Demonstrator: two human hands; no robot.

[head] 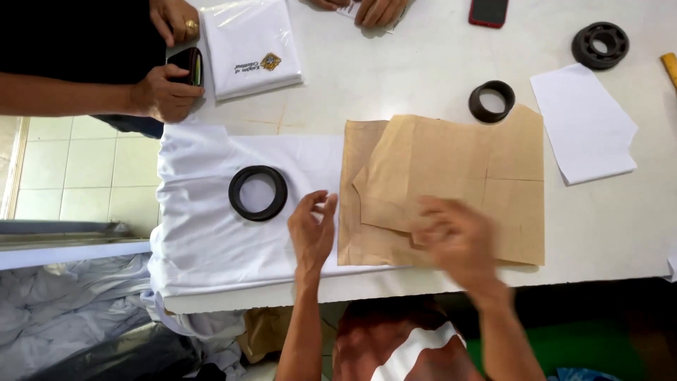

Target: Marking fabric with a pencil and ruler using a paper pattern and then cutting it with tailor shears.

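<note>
A white garment (204, 233) lies spread flat over the table's near left edge. A brown paper pattern (458, 169) covers its right part. My left hand (312, 229) rests flat and open on the white cloth, just left of the paper's edge. My right hand (455, 240) is blurred, fingers spread, on the lower part of the brown paper. A black ring (258, 192) sits on the cloth left of my left hand.
Another person's hands (168, 92) hold a dark wallet (189, 65) at the far left, beside a bagged folded white shirt (252, 46). A second black ring (491, 101), a black bearing (600, 45), a white sheet (585, 123) and a red phone (488, 11) lie on the table.
</note>
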